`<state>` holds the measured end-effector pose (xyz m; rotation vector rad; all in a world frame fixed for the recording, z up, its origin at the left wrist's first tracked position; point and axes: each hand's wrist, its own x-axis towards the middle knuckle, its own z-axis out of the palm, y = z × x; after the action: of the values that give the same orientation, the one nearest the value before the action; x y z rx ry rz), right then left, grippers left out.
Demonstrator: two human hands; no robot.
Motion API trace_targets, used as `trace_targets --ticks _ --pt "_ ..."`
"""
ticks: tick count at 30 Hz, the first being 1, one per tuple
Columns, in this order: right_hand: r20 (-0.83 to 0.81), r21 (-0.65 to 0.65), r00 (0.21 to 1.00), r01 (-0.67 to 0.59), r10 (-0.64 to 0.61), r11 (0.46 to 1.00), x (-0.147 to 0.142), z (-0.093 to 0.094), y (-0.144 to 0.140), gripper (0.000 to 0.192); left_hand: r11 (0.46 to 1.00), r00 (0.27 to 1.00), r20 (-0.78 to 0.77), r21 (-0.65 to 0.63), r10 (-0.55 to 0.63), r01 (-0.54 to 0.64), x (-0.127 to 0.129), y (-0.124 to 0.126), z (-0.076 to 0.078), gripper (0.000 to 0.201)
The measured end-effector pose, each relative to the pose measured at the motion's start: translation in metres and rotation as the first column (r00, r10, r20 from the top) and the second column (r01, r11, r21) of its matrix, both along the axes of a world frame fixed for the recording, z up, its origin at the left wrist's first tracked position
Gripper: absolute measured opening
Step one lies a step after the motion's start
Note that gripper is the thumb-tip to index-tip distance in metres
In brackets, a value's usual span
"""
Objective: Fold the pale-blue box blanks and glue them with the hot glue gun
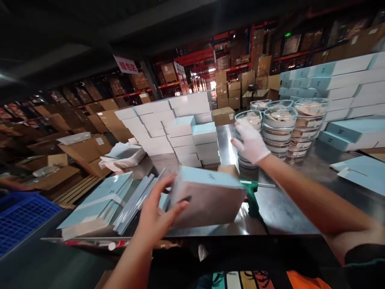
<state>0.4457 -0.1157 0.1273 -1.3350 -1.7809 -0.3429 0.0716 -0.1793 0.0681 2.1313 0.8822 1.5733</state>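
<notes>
Left hand [156,214] touches a box [207,202]; glass bowls [278,124] hold beige pieces [311,109].

Box [210,200] at the left hand [159,208]; stacked round glass containers [251,116] at the right hand [249,142].
From where I stand, the box is blurred: pale-blue top bearing a small dark mark, plain whitish near face. It extends rightward from the left hand's fingers, which are at its left end; whether its base bears on anything cannot be determined. The containers, clear-walled with pale material visible in the top one, stand upright just behind the gloved right fingers, which partly cover them; contact unconfirmed.
</notes>
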Motion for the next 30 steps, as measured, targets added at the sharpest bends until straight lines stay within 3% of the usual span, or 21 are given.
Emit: trace_targets --ticks 2,4,6,8,11,13,15,18,20,21,23,25,28,30 --pt "0.043 -0.013 0.965 0.258 -0.258 0.966 0.029 0.025 0.032 0.048 0.987 0.934 0.322 -0.088 0.157 -0.136 -0.009 0.008 -0.022 0.079" --pt "0.069 -0.046 0.949 0.311 -0.308 0.949 0.050 0.042 0.050 0.036 0.971 0.815 0.536 -0.202 0.219 -0.128 -0.011 0.014 -0.043 0.096" --pt "0.078 -0.072 0.954 0.295 -0.289 0.953 0.062 0.050 0.056 0.049 0.937 0.749 0.617 -0.348 0.242 -0.017 -0.009 0.017 -0.063 0.108" --pt "0.068 -0.073 0.954 0.298 -0.293 0.952 0.067 0.056 0.058 0.056 0.864 0.745 0.622 -0.486 0.240 0.128 -0.003 0.017 -0.082 0.115" --pt "0.026 -0.037 0.947 0.320 -0.320 0.947 0.065 0.066 0.055 0.040 0.729 0.761 0.628 -0.596 0.163 0.336 0.007 0.017 -0.106 0.118" --pt "-0.011 -0.016 0.946 0.325 -0.325 0.946 0.060 0.074 0.046 0.024 0.680 0.738 0.662 -0.601 0.130 0.419 0.012 0.020 -0.117 0.113" --pt "-0.055 -0.002 0.944 0.326 -0.326 0.945 0.051 0.080 0.026 0.016 0.674 0.728 0.674 -0.597 0.126 0.436 0.015 0.024 -0.123 0.110" --pt "-0.143 -0.012 0.949 0.283 -0.282 0.959 0.034 0.089 -0.026 0.025 0.695 0.783 0.608 -0.619 0.129 0.366 0.020 0.029 -0.127 0.110" --pt "-0.181 -0.093 0.970 0.148 -0.163 0.985 0.024 0.092 -0.064 0.040 0.714 0.821 0.558 -0.624 0.121 0.318 0.023 0.030 -0.132 0.111" --pt "-0.204 -0.174 0.977 0.029 -0.065 0.984 0.019 0.092 -0.081 0.048 0.720 0.830 0.546 -0.620 0.112 0.310 0.025 0.030 -0.135 0.111" --pt "-0.259 -0.333 0.956 -0.222 0.137 0.917 0.008 0.087 -0.106 0.060 0.713 0.843 0.532 -0.620 0.077 0.327 0.032 0.029 -0.145 0.112" --pt "-0.197 -0.421 0.939 -0.341 0.283 0.841 -0.008 0.073 -0.116 0.053 0.686 0.862 0.507 -0.625 -0.005 0.373 0.041 0.027 -0.157 0.111" --pt "0.114 -0.351 0.914 -0.330 0.390 0.876 -0.037 0.039 -0.117 0.025 0.663 0.900 0.404 -0.632 -0.160 0.402 0.057 0.026 -0.176 0.100" --pt "0.189 -0.226 0.894 -0.363 0.406 0.904 -0.051 0.015 -0.119 0.016 0.705 0.947 0.244 -0.634 -0.209 0.319 0.064 0.027 -0.186 0.089"
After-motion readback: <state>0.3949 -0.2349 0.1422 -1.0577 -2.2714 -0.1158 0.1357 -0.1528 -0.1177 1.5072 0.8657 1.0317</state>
